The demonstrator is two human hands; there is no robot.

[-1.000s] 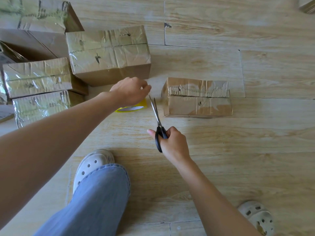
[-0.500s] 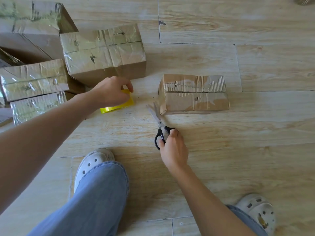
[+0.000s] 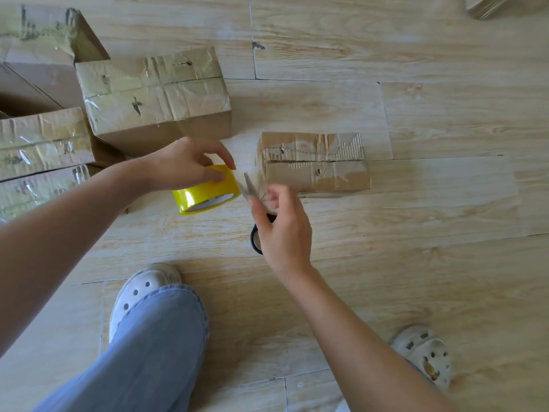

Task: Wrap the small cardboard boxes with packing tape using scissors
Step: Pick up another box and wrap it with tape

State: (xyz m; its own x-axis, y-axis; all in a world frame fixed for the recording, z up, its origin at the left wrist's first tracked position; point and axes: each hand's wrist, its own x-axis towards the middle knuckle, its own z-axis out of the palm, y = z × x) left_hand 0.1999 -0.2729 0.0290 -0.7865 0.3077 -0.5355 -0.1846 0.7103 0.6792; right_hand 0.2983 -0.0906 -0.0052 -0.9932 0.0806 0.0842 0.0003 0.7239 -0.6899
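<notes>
An indoor room, perhaps a home, with a pale wood-plank floor (image 3: 416,263) where tape-wrapped cardboard boxes (image 3: 154,96) sit beside white clogs (image 3: 139,292).

The tape roll (image 3: 205,193) was found just left of the small box (image 3: 316,173); other boxes (image 3: 154,96) were piled farther left.

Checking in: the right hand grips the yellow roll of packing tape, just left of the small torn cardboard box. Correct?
No: the head view shows the left hand gripping the yellow roll of packing tape, just left of the small torn cardboard box. The right hand holds black-handled scissors.
</notes>
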